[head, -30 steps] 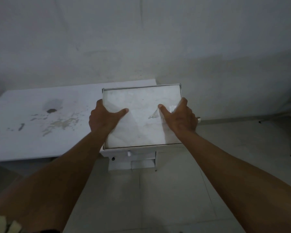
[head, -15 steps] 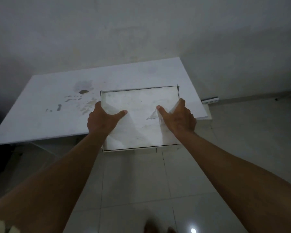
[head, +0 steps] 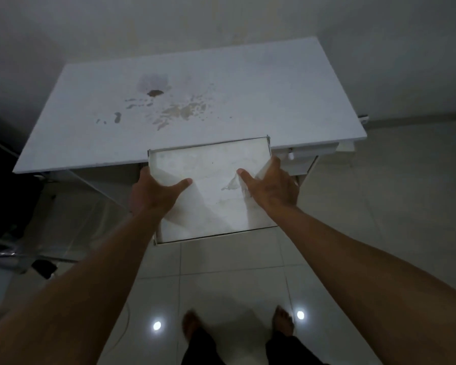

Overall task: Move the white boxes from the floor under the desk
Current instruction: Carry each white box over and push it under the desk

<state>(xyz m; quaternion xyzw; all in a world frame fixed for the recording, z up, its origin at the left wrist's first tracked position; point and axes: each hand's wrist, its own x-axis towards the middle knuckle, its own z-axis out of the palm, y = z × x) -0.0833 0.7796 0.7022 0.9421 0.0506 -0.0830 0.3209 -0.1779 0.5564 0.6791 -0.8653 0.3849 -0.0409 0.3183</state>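
Dim room, pale wall behind, glossy white tiled floor (head: 379, 233) with two bright light reflections near my bare feet (head: 282, 322).

White desk (head: 287, 96): top stained with brown splotches (head: 181, 111) left of centre; its front edge runs just beyond the far end of the box I carry. Drawer unit with a small knob (head: 290, 155) under the right end of the desk. Dark legs of some frame and a dark flat object on the floor at left, too dim to name.

White box (head: 213, 185): flat, rectangular, held level in the air between me and the desk, its far edge overlapping the desk's front edge in view.

My left hand (head: 153, 192): grips the box's left side, thumb laid across the top, fingers wrapped underneath, out of sight.

My right hand (head: 271, 188): grips the right side, thumb on top beside a torn flap of wrapping, fingers curled round the edge.
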